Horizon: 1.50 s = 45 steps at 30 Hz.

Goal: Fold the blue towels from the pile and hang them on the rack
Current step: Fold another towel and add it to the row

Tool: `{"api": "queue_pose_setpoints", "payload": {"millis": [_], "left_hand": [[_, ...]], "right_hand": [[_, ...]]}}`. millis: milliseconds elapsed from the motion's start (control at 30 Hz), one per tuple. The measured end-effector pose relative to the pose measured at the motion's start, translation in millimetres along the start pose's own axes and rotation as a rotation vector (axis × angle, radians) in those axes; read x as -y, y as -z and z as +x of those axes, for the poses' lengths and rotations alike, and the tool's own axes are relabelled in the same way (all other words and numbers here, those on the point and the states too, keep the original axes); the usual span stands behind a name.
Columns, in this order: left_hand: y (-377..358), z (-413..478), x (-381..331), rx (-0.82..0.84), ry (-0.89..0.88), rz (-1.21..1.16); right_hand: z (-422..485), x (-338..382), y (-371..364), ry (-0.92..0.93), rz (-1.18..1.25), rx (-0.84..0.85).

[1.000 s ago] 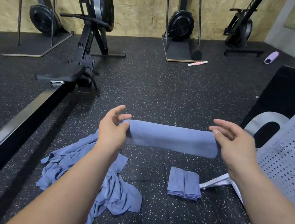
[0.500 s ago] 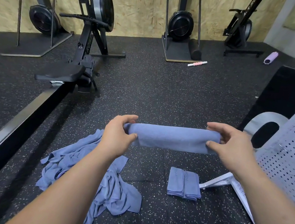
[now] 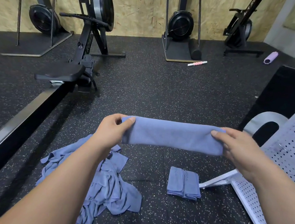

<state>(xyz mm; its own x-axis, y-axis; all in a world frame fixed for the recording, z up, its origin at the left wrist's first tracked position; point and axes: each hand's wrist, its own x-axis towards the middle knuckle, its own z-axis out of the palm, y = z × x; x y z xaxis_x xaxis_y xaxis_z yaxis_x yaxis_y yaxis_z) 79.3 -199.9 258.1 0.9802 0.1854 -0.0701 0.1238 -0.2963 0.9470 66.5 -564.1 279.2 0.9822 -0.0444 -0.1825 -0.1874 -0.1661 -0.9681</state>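
Currently folding is in hand: the left hand (image 3: 112,132) and right hand (image 3: 239,151) each pinch one end of a blue towel (image 3: 173,136), held as a narrow band between them. Next, likely, the ends must meet to halve it; the rack (image 3: 289,152) stands beside the right hand.

Pile (image 3: 105,186) left (stack (image 3: 183,184), maybe rack (image 3: 289,152), right)

Bare left hand (image 3: 110,131), bare right hand (image 3: 239,150), both forearms (image 3: 57,184) bare to the frame edge, short plain thumbnails (image 3: 214,132)
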Motion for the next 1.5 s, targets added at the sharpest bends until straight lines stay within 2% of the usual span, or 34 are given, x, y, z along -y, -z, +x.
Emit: {"api": "queue_pose_setpoints", "payload": {"millis": [133, 300, 400, 533, 700, 767, 833, 933, 1033, 1133, 1300, 1400, 1500], "left_hand": [[-7, -2, -1, -0.061, 0.043, -0.041], [-11, -8, -5, -0.179, 0.002, 0.114], [-12, -10, -9, -0.216, -0.027, 0.178], [-10, -6, -2, -0.244, -0.020, 0.125], [-11, -6, -6, -0.372, -0.133, 0.070], [-10, -5, -6, -0.394, -0.119, 0.011], [-7, -2, -1, -0.335, -0.002, -0.102], [-6, 0, 8, -0.088, 0.222, -0.208], [-9, -2, 13, 0.120, 0.252, -0.191], [-11, 0, 17, 0.062, 0.195, -0.059], [-31, -13, 5, -0.099, 0.035, 0.201], [-48, -26, -4, -0.056, -0.009, 0.187], [-67, -38, -8, 0.022, 0.002, 0.148]], "right_hand": [[5, -4, -6, -0.107, 0.176, 0.039], [2, -9, -11, 0.023, 0.100, -0.063], [0, -8, -10, 0.049, 0.161, -0.002], [-3, -4, -9, 0.017, 0.121, 0.103], [0, -7, -13, 0.035, 0.073, 0.096], [2, -8, -13, 0.064, 0.067, 0.090], [2, -8, -10, 0.072, 0.057, 0.072], [4, -15, -5, 0.019, 0.018, -0.011], [10, -31, -3, -0.055, -0.001, -0.148], [11, -37, -7, -0.084, -0.043, -0.200], [8, -34, -27, -0.001, -0.231, -0.325], [-5, -23, -47, 0.089, -0.333, -0.357], [-18, -15, -73, 0.167, -0.302, -0.301]]}}
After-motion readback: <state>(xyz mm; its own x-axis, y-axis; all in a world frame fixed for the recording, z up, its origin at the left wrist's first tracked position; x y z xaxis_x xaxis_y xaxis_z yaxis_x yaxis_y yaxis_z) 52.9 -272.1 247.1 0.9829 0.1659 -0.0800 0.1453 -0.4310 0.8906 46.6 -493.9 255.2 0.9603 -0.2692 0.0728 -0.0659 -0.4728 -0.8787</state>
